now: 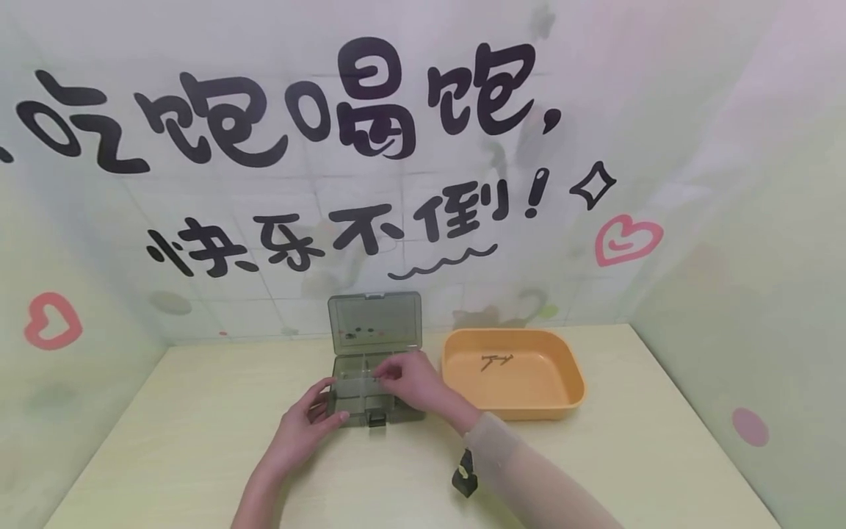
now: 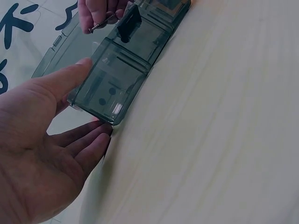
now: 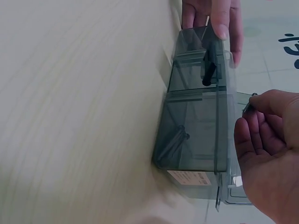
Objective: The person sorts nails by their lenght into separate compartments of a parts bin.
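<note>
Partly hidden behind the right hand [image 1: 413, 380], the grey see-through box [image 1: 350, 406] stands on the table [image 1: 218, 430] with its lid [image 1: 374, 323] raised towards the wall. That hand pinches a screw [image 3: 249, 106] between thumb and forefinger above the compartments; from the head camera the piece is barely a dark speck, and the fingertips cover part of it in the right wrist view. In the left wrist view the top edge cuts off most of this hand. The left hand [image 1: 309, 425] is spread at the box's left end, thumb on the front rim, fingers at the side, their tips partly out of sight there.

Through the tinted front wall, next to the black latch [image 3: 210, 65], dark screws [image 3: 174, 143] lie in the right front compartment, too blurred to count. Two dark spots show in the left front one; whether contents or reflections, I cannot tell. Print on the label [image 3: 189, 178] is illegible. Right of the box, the orange tray [image 1: 529, 393] holds a few overlapping screws. A black object [image 1: 465, 476] sits beside the sleeve [image 1: 529, 470], its nature unclear.
</note>
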A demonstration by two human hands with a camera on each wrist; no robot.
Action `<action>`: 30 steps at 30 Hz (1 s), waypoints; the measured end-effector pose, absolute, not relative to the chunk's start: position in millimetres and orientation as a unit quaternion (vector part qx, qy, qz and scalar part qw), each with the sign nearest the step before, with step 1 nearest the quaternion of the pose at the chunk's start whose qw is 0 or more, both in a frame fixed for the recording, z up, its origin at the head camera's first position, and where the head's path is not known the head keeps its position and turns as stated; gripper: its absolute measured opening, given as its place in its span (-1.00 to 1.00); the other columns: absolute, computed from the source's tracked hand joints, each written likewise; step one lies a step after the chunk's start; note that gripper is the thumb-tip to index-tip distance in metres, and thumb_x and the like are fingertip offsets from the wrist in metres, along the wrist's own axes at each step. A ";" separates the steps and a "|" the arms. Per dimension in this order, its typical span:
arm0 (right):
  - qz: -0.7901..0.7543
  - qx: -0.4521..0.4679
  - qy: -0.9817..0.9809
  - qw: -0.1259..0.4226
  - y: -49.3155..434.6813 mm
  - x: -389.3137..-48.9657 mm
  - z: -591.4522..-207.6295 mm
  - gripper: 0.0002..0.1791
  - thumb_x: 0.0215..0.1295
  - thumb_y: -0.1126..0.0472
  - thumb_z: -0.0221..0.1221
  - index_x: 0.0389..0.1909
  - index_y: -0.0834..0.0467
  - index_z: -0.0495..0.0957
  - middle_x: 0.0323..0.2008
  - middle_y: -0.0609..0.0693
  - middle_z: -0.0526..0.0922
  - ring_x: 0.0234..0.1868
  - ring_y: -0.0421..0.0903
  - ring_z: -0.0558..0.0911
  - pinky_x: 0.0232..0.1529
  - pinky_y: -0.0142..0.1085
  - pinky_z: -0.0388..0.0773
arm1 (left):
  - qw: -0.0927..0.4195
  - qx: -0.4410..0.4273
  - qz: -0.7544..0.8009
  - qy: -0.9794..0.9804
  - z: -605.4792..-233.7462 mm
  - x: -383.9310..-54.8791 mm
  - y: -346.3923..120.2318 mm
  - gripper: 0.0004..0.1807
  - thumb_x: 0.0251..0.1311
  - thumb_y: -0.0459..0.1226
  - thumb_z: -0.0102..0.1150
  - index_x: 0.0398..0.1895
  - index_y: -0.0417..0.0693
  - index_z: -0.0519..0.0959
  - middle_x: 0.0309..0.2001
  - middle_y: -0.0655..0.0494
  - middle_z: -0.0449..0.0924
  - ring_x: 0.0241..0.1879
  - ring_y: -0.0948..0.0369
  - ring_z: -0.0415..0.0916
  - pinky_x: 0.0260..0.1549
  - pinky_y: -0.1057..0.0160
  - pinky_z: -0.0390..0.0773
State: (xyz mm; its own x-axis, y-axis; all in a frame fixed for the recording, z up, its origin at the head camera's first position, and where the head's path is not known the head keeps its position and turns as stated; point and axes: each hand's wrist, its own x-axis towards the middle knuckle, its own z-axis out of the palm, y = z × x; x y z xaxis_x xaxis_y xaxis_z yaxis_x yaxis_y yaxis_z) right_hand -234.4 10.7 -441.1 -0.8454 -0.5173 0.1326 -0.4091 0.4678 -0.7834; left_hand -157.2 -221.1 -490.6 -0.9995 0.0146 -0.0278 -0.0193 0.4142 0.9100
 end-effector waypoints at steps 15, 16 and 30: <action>-0.454 -0.237 0.855 0.074 27.8 -236.2 -441.0 -0.83 0.30 0.37 0.33 -0.11 0.20 0.75 -0.25 -0.06 0.76 -0.28 -0.22 0.65 -0.24 -0.45 0.67 | 0.019 -0.007 0.545 0.838 -492.9 -158.7 -218.7 -0.20 0.31 -0.17 0.40 0.54 -0.02 0.25 0.40 -0.44 0.30 0.39 -0.27 0.32 0.33 -0.04 0.45; -0.454 -0.237 0.856 0.073 29.3 -236.3 -440.5 -0.83 0.30 0.36 0.33 -0.12 0.20 0.75 -0.25 -0.07 0.76 -0.28 -0.22 0.65 -0.24 -0.45 0.67 | 0.020 -0.008 0.545 0.838 -493.3 -158.9 -218.9 -0.20 0.31 -0.16 0.40 0.54 -0.01 0.25 0.41 -0.43 0.30 0.39 -0.26 0.31 0.33 -0.03 0.45; -0.479 -0.245 0.839 0.078 68.8 -235.3 -439.2 -0.81 0.38 0.35 0.27 -0.05 0.22 0.75 -0.10 0.04 0.76 -0.13 -0.09 0.70 -0.11 -0.34 0.70 | 0.025 -0.013 0.537 0.843 -490.6 -157.7 -216.4 -0.19 0.31 -0.14 0.40 0.55 -0.01 0.23 0.42 -0.44 0.27 0.40 -0.27 0.29 0.35 -0.06 0.41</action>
